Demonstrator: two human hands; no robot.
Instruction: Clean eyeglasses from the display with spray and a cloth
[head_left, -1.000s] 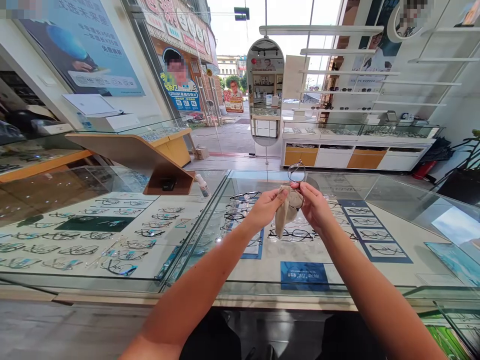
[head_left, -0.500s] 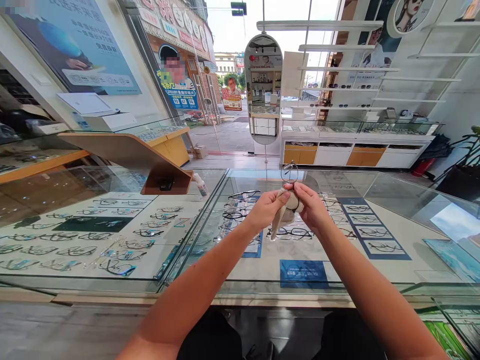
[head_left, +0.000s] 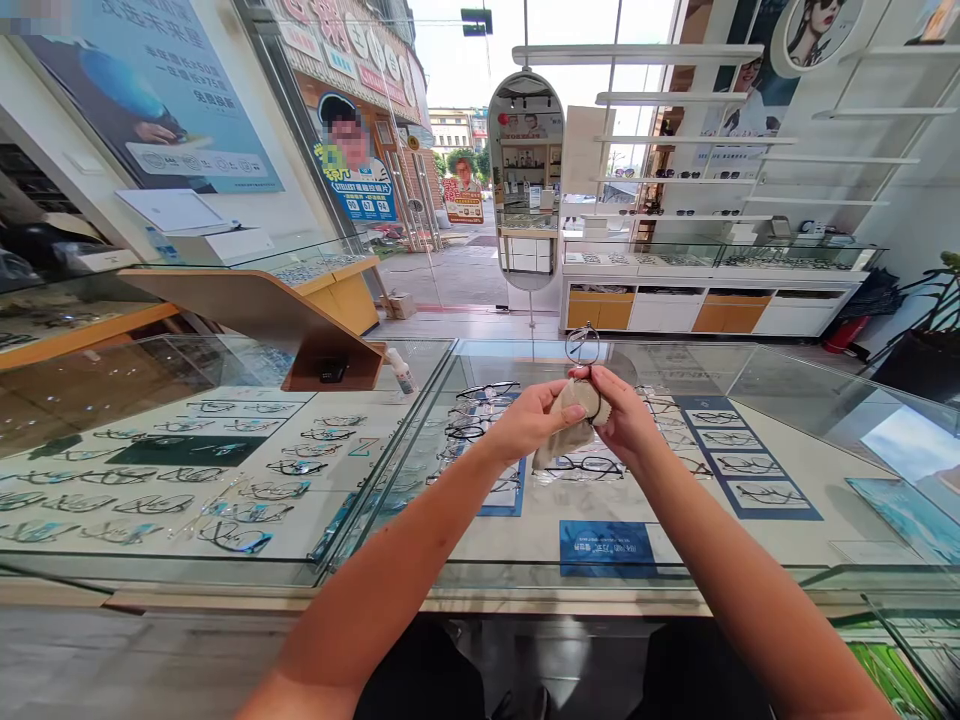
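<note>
Big glass display tabletop [head_left: 750, 470] is taking up most of the view, with rows of eyeglass frames [head_left: 240, 485] lying under the glass on white trays and a blue sign card [head_left: 606, 548] sitting inside near the front edge. Across the shop floor a tall oval mirror [head_left: 526, 180] is standing by the entrance, and white wall shelves [head_left: 697, 140] are running off to the right of it.

Both arms are reaching out over the middle of the glass. The left hand [head_left: 529, 420] is pinching a beige cleaning cloth [head_left: 566, 430], fingers closed on it, with the loose end of the cloth hanging down toward the glass. The right hand [head_left: 622, 415] is closed too, its grip wrapping the lower part of a pair of thin wire eyeglasses [head_left: 583, 345] through the cloth. One round lens is sticking up above both hands; the other lens looks like it's tucked inside the cloth, but it's too small to say for sure. The two hands are touching at the cloth, held up above the tabletop.

Smallest bit: a little white spray bottle [head_left: 401, 370] is sitting on the glass off to the left, well apart from the hands.
</note>
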